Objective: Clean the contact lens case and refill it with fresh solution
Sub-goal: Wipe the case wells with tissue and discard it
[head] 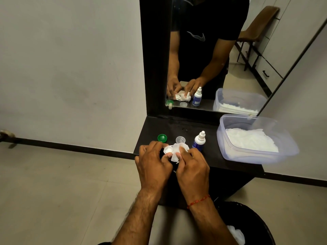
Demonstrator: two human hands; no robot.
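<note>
**Now: wiping the lens case, caps off, refill pending**

Nearest, a black waste bin (254, 214) stands below the shelf (159, 128), with a crumpled white wipe inside; I judge it is set there for spent tissues. Above it, both hands meet over the shelf's front edge.

- **Left hand (152, 167):** fingers curled, pinching the white lens case (167, 149) at its left end to steady it.
- **Right hand (192, 171):** fingers curled, pressing a folded tissue (177, 151) onto the case's right well.

Judged step: cleaning, not yet filling.

Just behind, the green cap (162, 138) and clear cap (180, 139) lie apart from the case, out of the way. The solution bottle (199, 141) stands upright beside the right hand, within reach for the refill. Farther right, an open plastic container (256, 158) holds spare tissues. The mirror (203, 59) behind reflects the same grip.
</note>
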